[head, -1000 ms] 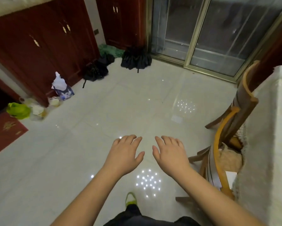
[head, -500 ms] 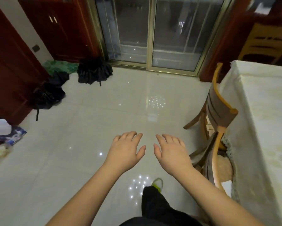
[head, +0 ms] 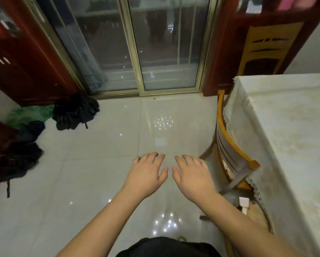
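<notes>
My left hand (head: 146, 173) and my right hand (head: 192, 175) are held out side by side in front of me, palms down, above the glossy tiled floor (head: 100, 173). Their fingers are relaxed and slightly spread, and neither hand holds or touches anything. The thumbs nearly meet in the middle.
A table with a cream cloth (head: 289, 145) fills the right side, with a wooden chair (head: 229, 149) tucked against it. Sliding glass doors (head: 151, 52) stand ahead. Dark bags (head: 75, 112) and green fabric (head: 25, 115) lie by the red cabinets (head: 25, 71) on the left.
The view has swung to the right: the cabinets and bags slid left, the table and glass doors came into fuller view. Both hands kept the same pose in front of me.
</notes>
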{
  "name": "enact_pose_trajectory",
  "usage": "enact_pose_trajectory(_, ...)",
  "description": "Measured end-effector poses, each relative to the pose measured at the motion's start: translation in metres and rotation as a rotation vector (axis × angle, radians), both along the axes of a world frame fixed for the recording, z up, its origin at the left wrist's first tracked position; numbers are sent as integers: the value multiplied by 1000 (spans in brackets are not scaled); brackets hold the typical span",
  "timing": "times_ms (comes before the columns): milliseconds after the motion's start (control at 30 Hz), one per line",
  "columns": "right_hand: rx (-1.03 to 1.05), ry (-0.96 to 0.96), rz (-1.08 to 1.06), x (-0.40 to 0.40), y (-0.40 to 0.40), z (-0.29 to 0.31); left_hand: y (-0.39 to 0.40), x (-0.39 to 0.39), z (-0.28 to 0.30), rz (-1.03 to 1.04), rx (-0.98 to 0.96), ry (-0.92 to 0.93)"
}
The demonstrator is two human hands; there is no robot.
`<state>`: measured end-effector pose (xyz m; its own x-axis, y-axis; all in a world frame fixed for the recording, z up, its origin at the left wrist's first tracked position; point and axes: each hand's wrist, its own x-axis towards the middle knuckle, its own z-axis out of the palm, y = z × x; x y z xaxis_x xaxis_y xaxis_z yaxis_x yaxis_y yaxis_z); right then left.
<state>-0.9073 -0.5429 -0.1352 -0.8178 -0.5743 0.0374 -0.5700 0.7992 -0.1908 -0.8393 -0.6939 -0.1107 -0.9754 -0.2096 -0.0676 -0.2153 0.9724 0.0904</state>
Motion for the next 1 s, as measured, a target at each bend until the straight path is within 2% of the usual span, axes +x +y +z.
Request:
enact_pose_trajectory(367, 13, 43, -248, -149, -44, -8, -62, -187, -17, -271, 63, -6)
enact_pose_trajectory(633, 41, 50, -457, -253, -93, 14, -118, -333, 11, -495, 50, 15)
enact_pose_trajectory(1000, 38, -17, -658, -374, -91, -5, -110, -485, -10, -722, 94, 11)
